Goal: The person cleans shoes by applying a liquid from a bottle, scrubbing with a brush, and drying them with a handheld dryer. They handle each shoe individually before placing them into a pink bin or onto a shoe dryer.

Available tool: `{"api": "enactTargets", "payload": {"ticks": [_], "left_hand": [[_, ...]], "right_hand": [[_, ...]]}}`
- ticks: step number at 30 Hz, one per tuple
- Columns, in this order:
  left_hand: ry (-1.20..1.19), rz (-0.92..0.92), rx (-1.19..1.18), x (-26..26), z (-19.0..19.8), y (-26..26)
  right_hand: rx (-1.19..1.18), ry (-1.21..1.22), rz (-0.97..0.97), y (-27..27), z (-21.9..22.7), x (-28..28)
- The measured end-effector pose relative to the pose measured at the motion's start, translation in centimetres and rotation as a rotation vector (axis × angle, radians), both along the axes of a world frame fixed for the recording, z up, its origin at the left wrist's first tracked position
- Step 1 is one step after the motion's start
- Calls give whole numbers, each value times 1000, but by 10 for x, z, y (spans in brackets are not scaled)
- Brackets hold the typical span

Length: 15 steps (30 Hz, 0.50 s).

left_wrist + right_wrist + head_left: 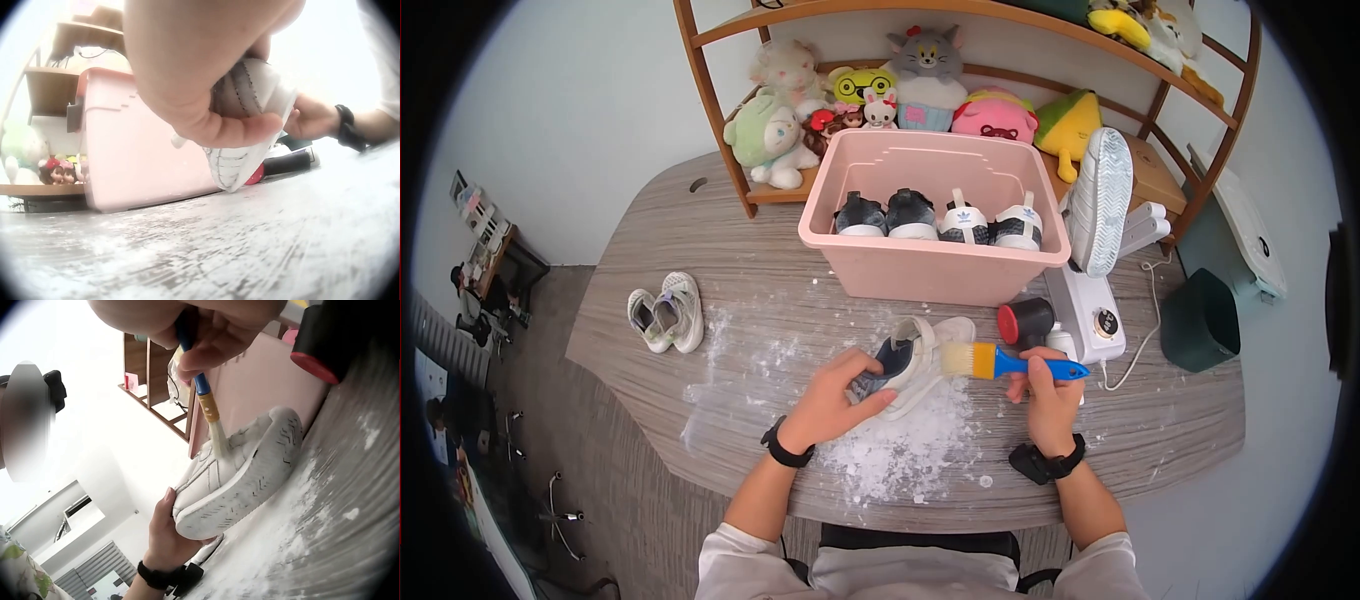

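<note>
My left hand (837, 402) grips a white sneaker (920, 380) at its heel end, fingers inside the dark-lined opening and thumb on the outside. The shoe is tilted on its side low over the powdered table. In my right hand (1048, 402) is a flat brush (1010, 364) with a blue handle, a yellow ferrule and pale bristles, held between thumb and fingers. The bristles (219, 440) lie against the shoe's upper in the right wrist view, and its patterned sole (234, 503) faces that camera.
White powder (900, 450) covers the table (730, 440) around the shoe. A pink bin (930, 275) of shoes stands behind, beside a black-and-red cylinder (1028, 320) and a white shoe dryer (1090, 320) carrying another sneaker (1100, 200). Small shoes (667, 314) sit left; plush toys (930, 75) fill the shelf.
</note>
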<state>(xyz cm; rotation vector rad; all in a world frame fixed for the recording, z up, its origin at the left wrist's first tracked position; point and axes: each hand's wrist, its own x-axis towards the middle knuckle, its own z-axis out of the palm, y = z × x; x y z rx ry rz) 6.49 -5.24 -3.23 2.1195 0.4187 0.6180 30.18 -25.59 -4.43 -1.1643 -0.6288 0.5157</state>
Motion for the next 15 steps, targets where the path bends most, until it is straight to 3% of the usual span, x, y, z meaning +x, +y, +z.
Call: {"api": "enactTargets", "payload": {"ticks": [7,15], "left_hand": [[-9,-100,41,-1,4,-1],[14,-204,-65,-6,11,4]], "right_hand": [[-21,112,208,-1,1,-12],[-8,21,-84,3,3,-1]]}}
